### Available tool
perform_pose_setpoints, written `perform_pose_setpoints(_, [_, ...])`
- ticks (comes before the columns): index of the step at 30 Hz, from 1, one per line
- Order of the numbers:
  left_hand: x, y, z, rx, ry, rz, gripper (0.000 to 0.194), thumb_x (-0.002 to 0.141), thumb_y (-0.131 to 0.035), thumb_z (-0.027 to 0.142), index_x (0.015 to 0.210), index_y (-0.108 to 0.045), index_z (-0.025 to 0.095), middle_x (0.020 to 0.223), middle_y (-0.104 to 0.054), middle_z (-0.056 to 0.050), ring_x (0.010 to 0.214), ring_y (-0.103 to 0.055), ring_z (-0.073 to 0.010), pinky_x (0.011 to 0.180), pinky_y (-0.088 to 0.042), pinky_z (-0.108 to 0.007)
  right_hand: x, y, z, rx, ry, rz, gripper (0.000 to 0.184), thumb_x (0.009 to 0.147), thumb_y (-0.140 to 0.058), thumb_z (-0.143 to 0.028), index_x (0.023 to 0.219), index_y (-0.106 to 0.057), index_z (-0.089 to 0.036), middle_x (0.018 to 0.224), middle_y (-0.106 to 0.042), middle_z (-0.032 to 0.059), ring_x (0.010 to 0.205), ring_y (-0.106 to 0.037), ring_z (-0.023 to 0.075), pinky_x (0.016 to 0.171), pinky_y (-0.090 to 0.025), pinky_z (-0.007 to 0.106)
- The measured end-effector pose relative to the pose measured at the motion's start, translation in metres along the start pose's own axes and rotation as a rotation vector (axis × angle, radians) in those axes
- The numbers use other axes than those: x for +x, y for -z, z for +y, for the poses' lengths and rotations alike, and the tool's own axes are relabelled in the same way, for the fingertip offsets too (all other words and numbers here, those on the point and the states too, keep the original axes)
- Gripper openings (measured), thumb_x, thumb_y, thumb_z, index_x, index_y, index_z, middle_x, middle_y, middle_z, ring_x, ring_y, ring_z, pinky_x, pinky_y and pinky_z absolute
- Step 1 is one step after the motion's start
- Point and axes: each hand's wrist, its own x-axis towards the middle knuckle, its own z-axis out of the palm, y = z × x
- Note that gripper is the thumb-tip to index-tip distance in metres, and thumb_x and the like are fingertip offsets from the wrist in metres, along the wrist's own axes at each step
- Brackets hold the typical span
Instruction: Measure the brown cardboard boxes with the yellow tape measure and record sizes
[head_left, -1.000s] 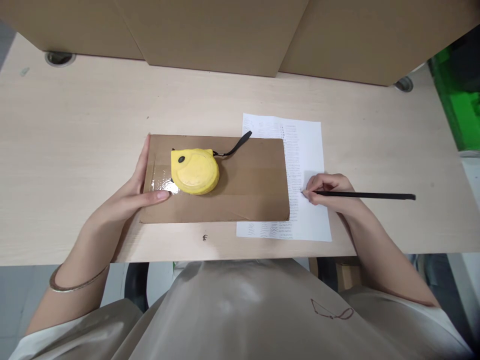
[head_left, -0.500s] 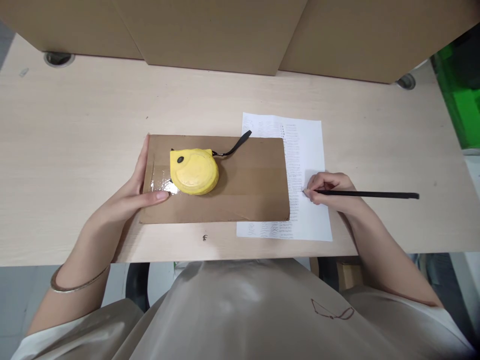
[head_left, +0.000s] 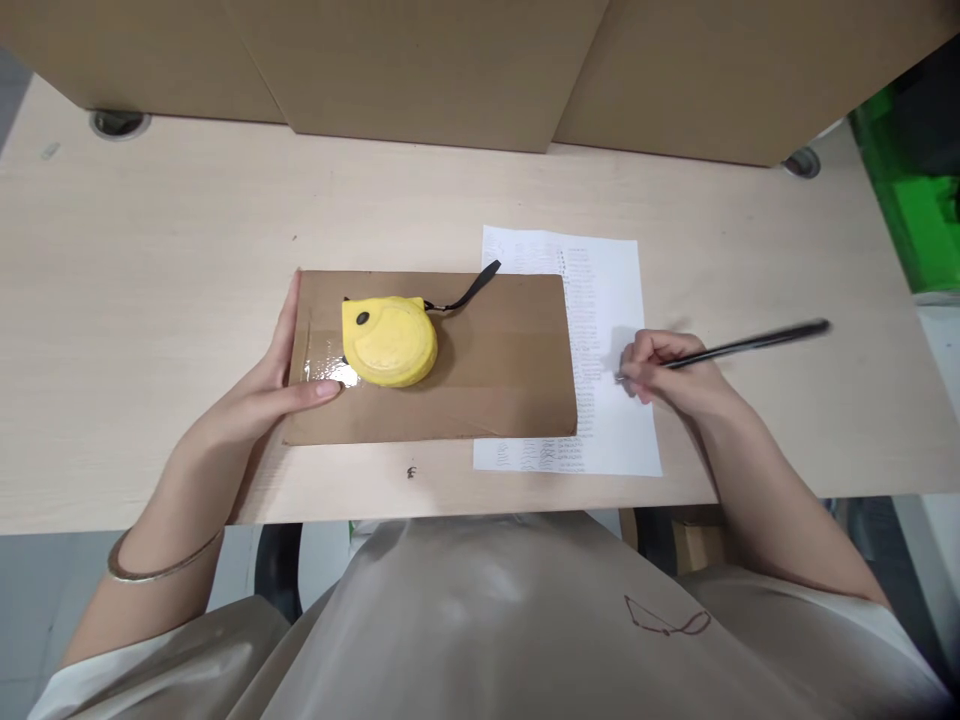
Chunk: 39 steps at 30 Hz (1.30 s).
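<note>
Fingers of the right hand (head_left: 675, 372) pinch a black pen (head_left: 757, 343) over the right-side paper (head_left: 619, 440); the left hand (head_left: 251, 400), thumb spread, clasps the cardboard box (head_left: 502, 365), whose tilting could slide the yellow tape measure (head_left: 390, 345) off.

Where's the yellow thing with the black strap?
In the head view, the yellow thing lies on the left part of the brown cardboard, just right of the left hand.

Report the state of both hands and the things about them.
Paper: bears text, partly covered.
Box: lying flat, partly over the paper.
Yellow tape measure: lying on the box, no blade showing.
Pen: slanted, slightly blurred.
Left hand: at the box's left end, thumb on top.
Right hand: closed on the pen.
</note>
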Motion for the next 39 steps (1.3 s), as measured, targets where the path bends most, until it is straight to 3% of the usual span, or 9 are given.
perform_pose_setpoints(3, [0.0, 0.0, 0.001, 0.013, 0.015, -0.013, 0.143, 0.083, -0.101, 0.054, 0.193, -0.01, 0.046, 0.203, -0.018, 0.005, 0.189, -0.011, -0.0442, 0.151, -0.019, -0.065, 0.002, 0.0, -0.017, -0.141, -0.095, 0.051, 0.078, 0.087, -0.089, -0.084, 0.056, -0.046, -0.027, 0.047, -0.045, -0.0023, 0.046, -0.037, 0.0123, 0.052, -0.029, 0.032])
perform_pose_setpoints(9, [-0.004, -0.004, 0.012, 0.015, 0.075, -0.026, 0.146, 0.089, -0.097, 0.056, 0.193, 0.006, 0.042, 0.204, -0.004, 0.006, 0.19, -0.002, -0.0404, 0.151, -0.021, -0.062, 0.014, -0.031, -0.059, -0.972, -0.27, 0.103, 0.065, 0.117, -0.056, -0.052, 0.058, -0.048, -0.026, 0.061, -0.064, 0.0098, 0.064, -0.063, 0.0261, 0.068, -0.041, 0.04])
perform_pose_setpoints(13, [-0.003, -0.005, 0.006, -0.043, 0.037, -0.002, 0.136, 0.086, -0.1, 0.054, 0.193, -0.017, 0.043, 0.204, -0.017, 0.002, 0.188, -0.016, -0.0452, 0.151, -0.02, -0.067, 0.022, -0.042, -0.051, -1.209, -0.222, 0.155, 0.06, 0.115, -0.059, -0.053, 0.061, -0.048, -0.028, 0.061, -0.06, 0.0125, 0.071, -0.07, 0.034, 0.068, -0.041, 0.043])
perform_pose_setpoints(16, [-0.001, -0.006, -0.001, -0.138, 0.026, 0.059, 0.122, 0.077, -0.108, 0.049, 0.184, -0.048, 0.045, 0.197, -0.04, -0.002, 0.185, -0.029, -0.0479, 0.149, -0.031, -0.067, 0.022, -0.041, -0.051, -1.121, -0.023, 0.284, 0.064, 0.109, -0.07, -0.066, 0.062, -0.049, -0.027, 0.057, -0.051, 0.0087, 0.064, -0.063, 0.0295, 0.064, -0.037, 0.04])
perform_pose_setpoints(19, [0.0, -0.007, -0.001, -0.175, 0.039, 0.069, 0.12, 0.073, -0.111, 0.044, 0.179, -0.056, 0.044, 0.19, -0.051, -0.005, 0.183, -0.035, -0.0489, 0.146, -0.04, -0.065, 0.019, -0.06, -0.077, -0.945, 0.383, 0.379, 0.053, 0.109, -0.07, -0.072, 0.083, -0.068, -0.025, 0.078, -0.069, 0.0123, 0.075, -0.067, 0.0287, 0.065, -0.04, 0.039])
perform_pose_setpoints(23, [0.001, -0.008, 0.002, -0.196, 0.023, 0.046, 0.132, 0.073, -0.111, 0.041, 0.186, -0.044, 0.041, 0.192, -0.048, -0.01, 0.179, -0.042, -0.0512, 0.142, -0.046, -0.065, 0.021, -0.122, -0.133, -0.857, 0.778, 0.094, 0.069, 0.096, -0.084, -0.081, 0.132, -0.078, -0.022, 0.124, -0.08, 0.02, 0.113, -0.073, 0.0421, 0.087, -0.056, 0.051])
perform_pose_setpoints(28, [0.002, -0.01, 0.001, -0.244, 0.036, 0.006, 0.133, 0.077, -0.11, 0.042, 0.189, -0.037, 0.045, 0.193, -0.047, -0.009, 0.177, -0.046, -0.0505, 0.139, -0.05, -0.064, 0.041, -0.178, -0.16, -0.948, 0.771, -0.212, 0.069, 0.092, -0.093, -0.066, 0.139, -0.073, -0.018, 0.132, -0.077, 0.0215, 0.12, -0.072, 0.0445, 0.108, -0.054, 0.061])
perform_pose_setpoints(34, [0.017, -0.031, -0.004, -0.486, -0.065, 0.295, 0.073, 0.097, -0.079, 0.078, 0.15, -0.08, 0.028, 0.179, -0.066, -0.011, 0.174, -0.052, -0.0448, 0.143, -0.046, -0.06, 0.033, -0.109, -0.14, -0.521, 0.51, -0.014, 0.049, 0.082, -0.097, -0.057, 0.109, -0.069, -0.026, 0.099, -0.077, 0.0074, 0.086, -0.07, 0.03, 0.074, -0.052, 0.042])
perform_pose_setpoints(39, [0.023, -0.046, -0.006, -0.418, 0.006, 0.587, 0.04, 0.104, -0.08, 0.051, 0.135, -0.082, 0.025, 0.156, -0.082, -0.012, 0.158, -0.069, -0.0381, 0.134, -0.057, -0.055, 0.009, -0.043, -0.117, -0.222, 0.189, 0.249, 0.038, 0.09, -0.084, -0.063, 0.086, -0.071, -0.028, 0.084, -0.071, 0.0075, 0.081, -0.064, 0.0279, 0.069, -0.045, 0.04])
